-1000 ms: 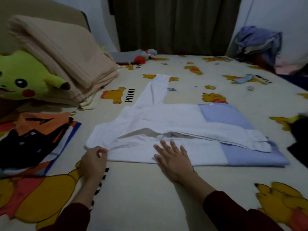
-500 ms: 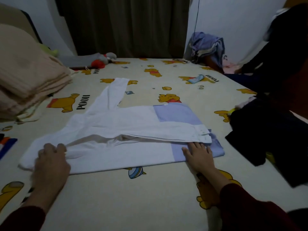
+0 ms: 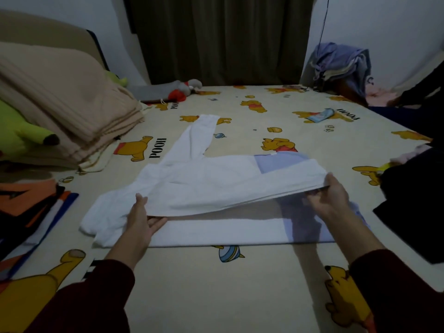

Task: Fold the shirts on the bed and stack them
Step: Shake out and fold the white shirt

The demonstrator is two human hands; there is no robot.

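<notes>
1. The white shirt (image 3: 216, 186) with a pale blue panel lies across the middle of the bed (image 3: 216, 284), lengthwise from left to right, with its near strip flat on the sheet.
2. The left hand (image 3: 141, 219) holds the shirt's upper layer near its left end: the thumb lies on top of the cloth and the fingers (image 3: 156, 223) lie under it, pinching the edge.
3. The right hand (image 3: 332, 195) holds the same layer at its right end, thumb over the edge and fingers curled beneath, so that the layer is raised off the lower one and casts a shadow on it.
4. Both forearms wear dark red sleeves (image 3: 96, 296).
5. A folded orange and black garment (image 3: 28, 203) with blue and white stripes lies on the bed to the left of the shirt, apart from it.
6. A dark garment (image 3: 413, 212) lies at the bed's right edge, near the right hand.
7. One white sleeve (image 3: 197, 138) of the shirt stretches away from the body toward the far side of the bed.
8. A folded beige blanket (image 3: 60, 104) sits far left, with a yellow-green plush toy (image 3: 19, 131) against it.
9. Farther off, a grey and red soft toy (image 3: 185, 88) lies by the dark curtain (image 3: 221, 39), and a heap of bluish clothes (image 3: 341, 63) sits in the far right corner.
</notes>
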